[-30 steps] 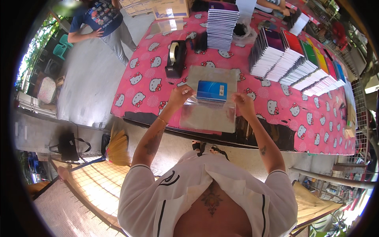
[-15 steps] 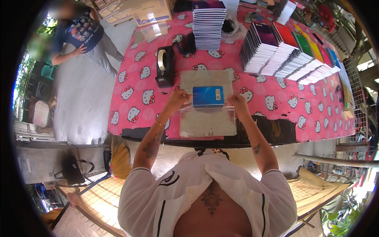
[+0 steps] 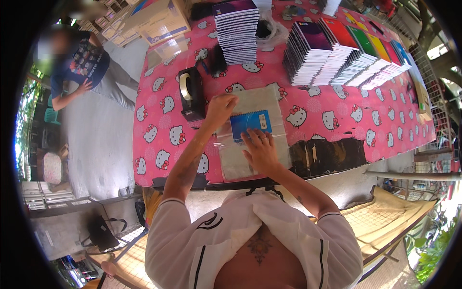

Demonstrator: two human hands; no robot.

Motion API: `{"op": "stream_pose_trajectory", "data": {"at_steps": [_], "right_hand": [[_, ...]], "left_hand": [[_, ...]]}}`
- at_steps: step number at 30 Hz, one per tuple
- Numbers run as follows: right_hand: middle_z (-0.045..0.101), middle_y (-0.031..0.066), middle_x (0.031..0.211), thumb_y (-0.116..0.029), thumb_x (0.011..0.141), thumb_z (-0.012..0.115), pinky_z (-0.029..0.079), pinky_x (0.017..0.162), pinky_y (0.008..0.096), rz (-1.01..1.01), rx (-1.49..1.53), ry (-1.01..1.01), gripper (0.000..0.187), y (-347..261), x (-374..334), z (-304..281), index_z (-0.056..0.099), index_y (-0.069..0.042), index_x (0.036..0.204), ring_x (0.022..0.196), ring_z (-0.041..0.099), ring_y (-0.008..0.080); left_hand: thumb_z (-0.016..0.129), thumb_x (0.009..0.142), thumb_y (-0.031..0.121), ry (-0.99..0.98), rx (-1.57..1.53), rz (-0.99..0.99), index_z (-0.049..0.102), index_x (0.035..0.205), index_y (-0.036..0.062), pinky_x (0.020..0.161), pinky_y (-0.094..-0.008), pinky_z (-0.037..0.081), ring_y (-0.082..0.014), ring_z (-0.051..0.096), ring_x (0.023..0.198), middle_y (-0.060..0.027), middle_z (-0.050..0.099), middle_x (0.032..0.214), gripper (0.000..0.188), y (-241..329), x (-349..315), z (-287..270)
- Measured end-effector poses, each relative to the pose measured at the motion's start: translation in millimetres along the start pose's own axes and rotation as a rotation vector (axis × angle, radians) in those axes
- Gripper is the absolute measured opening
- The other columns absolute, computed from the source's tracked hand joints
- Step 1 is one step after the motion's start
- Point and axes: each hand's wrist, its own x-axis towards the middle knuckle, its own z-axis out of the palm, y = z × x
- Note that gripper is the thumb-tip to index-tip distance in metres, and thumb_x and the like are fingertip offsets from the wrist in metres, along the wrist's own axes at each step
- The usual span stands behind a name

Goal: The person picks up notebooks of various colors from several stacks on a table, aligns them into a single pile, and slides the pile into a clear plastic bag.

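A small blue spiral notebook [image 3: 244,124] lies on clear plastic sheeting [image 3: 236,161] in front of me. My right hand [image 3: 261,150] rests on the notebook's lower part with its fingers spread, so part of the cover is hidden. My left hand [image 3: 222,110] is closed just above the notebook's upper left corner, over the plastic's left edge. What it pinches, if anything, I cannot make out. Close to the left of that hand stands a black tape dispenser [image 3: 191,96] with a roll of tape.
A tall stack of spiral notebooks [image 3: 237,38] rises behind the plastic. Several coloured notebook stacks [image 3: 332,55] stand at the right. A cardboard box [image 3: 156,21] sits far left on the pink patterned tablecloth [image 3: 315,103]. Another person [image 3: 86,62] stands beyond the table's left side.
My right hand has come from the notebook's right side onto its cover. The left hand has moved up, toward the tape dispenser's side. The notebook now lies slightly tilted.
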Motion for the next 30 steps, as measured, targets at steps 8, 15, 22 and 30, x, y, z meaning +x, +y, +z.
{"op": "stream_pose_trajectory", "data": {"at_steps": [8, 15, 22, 30], "right_hand": [[0.048, 0.008, 0.142, -0.027, 0.084, 0.07, 0.034, 0.11, 0.0525, 0.035, -0.02, -0.023, 0.059, 1.3, -2.1, 1.2, 0.053, -0.014, 0.138, 0.131, 0.044, 0.0277], [0.048, 0.0087, 0.141, -0.023, 0.083, 0.069, 0.033, 0.11, 0.0523, 0.02, 0.006, 0.003, 0.058, -2.3, -2.4, -1.2, 0.053, -0.013, 0.137, 0.131, 0.044, 0.0281], [0.049, 0.009, 0.138, -0.019, 0.081, 0.069, 0.035, 0.108, 0.053, -0.041, -0.019, 0.033, 0.057, 2.1, -3.6, -2.1, 0.054, -0.012, 0.136, 0.129, 0.044, 0.0277], [0.048, 0.0137, 0.14, -0.023, 0.081, 0.071, 0.034, 0.108, 0.0556, -0.074, -0.033, -0.022, 0.056, 3.7, -0.6, 1.5, 0.055, -0.009, 0.133, 0.133, 0.042, 0.0328]], "left_hand": [[0.07, 0.078, 0.017, -0.322, 0.353, 0.215, 0.065, 0.084, 0.0094, 0.082, -0.0454, 0.05, -0.0313, 0.062, 0.096, -0.0074, 0.064, 0.092, 0.011, -23.5, 47.9, 34.6], [0.069, 0.081, 0.017, -0.196, 0.392, 0.264, 0.063, 0.086, 0.0116, 0.083, -0.0476, 0.048, -0.0311, 0.064, 0.093, -0.0065, 0.066, 0.089, 0.01, -26.4, 43.6, 34.0], [0.07, 0.083, 0.018, -0.296, 0.319, 0.108, 0.068, 0.086, 0.0067, 0.078, -0.0418, 0.052, -0.0291, 0.068, 0.083, -0.0077, 0.069, 0.091, 0.012, 11.1, 34.4, 14.8], [0.066, 0.084, 0.009, -0.09, 0.337, 0.308, 0.07, 0.094, 0.0067, 0.074, -0.0412, 0.056, -0.0297, 0.067, 0.083, -0.008, 0.069, 0.091, 0.011, 61.9, -46.2, 8.7]]}}
